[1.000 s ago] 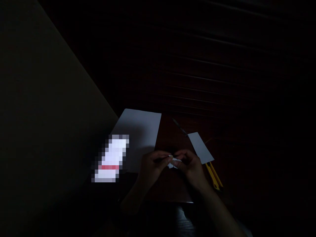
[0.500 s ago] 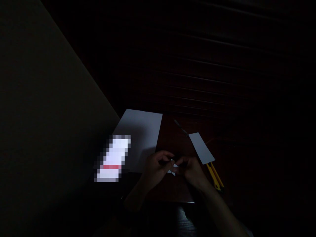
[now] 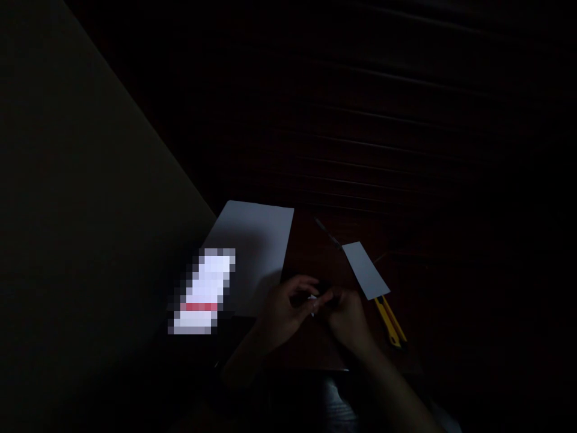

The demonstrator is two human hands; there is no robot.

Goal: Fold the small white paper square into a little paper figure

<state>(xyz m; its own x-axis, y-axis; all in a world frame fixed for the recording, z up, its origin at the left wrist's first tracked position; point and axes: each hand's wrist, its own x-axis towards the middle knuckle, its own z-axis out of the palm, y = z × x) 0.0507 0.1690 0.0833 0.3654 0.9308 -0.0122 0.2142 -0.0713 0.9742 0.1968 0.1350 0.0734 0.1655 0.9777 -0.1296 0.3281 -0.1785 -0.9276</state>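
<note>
The scene is very dark. My left hand [image 3: 288,310] and my right hand [image 3: 345,316] meet over a dark wooden table [image 3: 315,343], fingers curled and pinched together around a small piece of white paper [image 3: 312,299] that shows only as a sliver between the fingertips. A large white sheet [image 3: 256,246] lies just left and beyond my left hand. A small white paper strip [image 3: 365,270] lies to the right of my right hand.
A yellow utility knife [image 3: 390,322] lies right of my right hand, partly under the strip. A thin dark pen-like tool [image 3: 328,233] lies beyond the strip. A blurred-out bright object [image 3: 202,291] sits left of the sheet. A dim wall fills the left.
My fingers have closed tighter over the small paper, so less of it shows than a second ago. Both hands stay in about the same place.
</note>
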